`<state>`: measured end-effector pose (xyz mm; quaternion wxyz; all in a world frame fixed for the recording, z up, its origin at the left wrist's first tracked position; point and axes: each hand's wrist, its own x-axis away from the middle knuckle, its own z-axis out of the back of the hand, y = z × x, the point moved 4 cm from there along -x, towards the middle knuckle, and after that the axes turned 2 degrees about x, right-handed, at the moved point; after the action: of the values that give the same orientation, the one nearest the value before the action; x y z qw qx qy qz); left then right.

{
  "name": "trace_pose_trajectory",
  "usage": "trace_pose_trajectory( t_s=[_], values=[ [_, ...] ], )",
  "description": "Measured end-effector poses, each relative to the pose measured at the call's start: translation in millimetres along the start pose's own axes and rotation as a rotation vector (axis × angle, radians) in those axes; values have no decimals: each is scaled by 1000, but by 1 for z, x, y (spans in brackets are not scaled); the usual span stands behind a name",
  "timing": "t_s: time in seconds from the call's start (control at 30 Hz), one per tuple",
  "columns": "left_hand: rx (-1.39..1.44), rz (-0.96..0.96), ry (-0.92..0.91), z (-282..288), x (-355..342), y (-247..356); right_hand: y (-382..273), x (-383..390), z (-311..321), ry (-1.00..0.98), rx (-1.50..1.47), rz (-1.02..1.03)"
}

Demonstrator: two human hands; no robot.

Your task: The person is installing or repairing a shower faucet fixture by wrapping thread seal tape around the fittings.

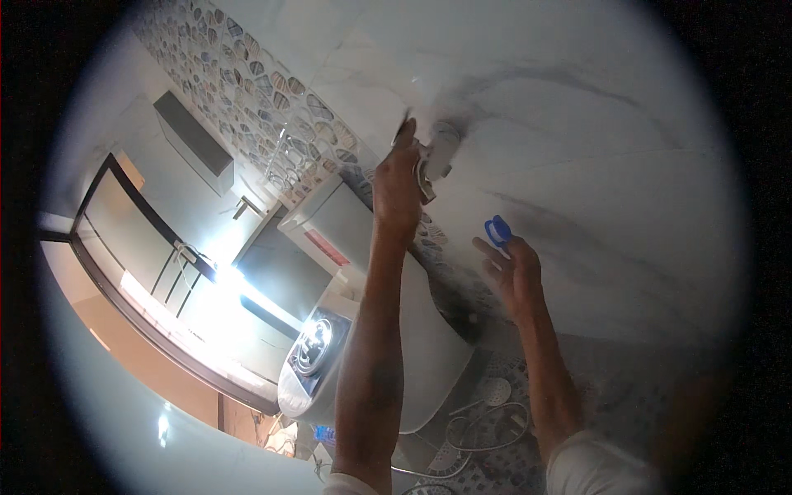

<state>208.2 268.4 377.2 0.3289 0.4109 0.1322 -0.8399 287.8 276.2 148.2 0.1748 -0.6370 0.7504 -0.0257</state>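
Note:
My left hand [396,194] reaches up to the pale marbled wall, its fingers closed around something at a whitish fitting [445,147] that sticks out of the wall. A small metallic piece [426,183] shows beside the fingers, and a thin dark tip [404,120] shows above them; what exactly the hand grips is too blurred to tell. Lower and to the right, my right hand [518,276] pinches a blue spool of white thread seal tape [497,231] between thumb and fingers, apart from the wall fitting.
Below my left forearm stands a white toilet [437,355], its tank [330,227] bearing a red label. A shiny chrome item [313,346] rests on it. A hand shower [495,392] with a coiled hose lies on the patterned floor. A grey box-shaped shelf [194,140] hangs at left.

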Motion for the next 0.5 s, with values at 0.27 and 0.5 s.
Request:
trace_pose_trajectory(
  t_s=[0.27, 0.5],
  values=[
    [1313, 643, 108, -11, 17, -23, -9, -1, 2, 8, -5, -13],
    [982, 514, 44, -16, 32, -41, -2, -4, -6, -24, -28, 11]
  ],
)
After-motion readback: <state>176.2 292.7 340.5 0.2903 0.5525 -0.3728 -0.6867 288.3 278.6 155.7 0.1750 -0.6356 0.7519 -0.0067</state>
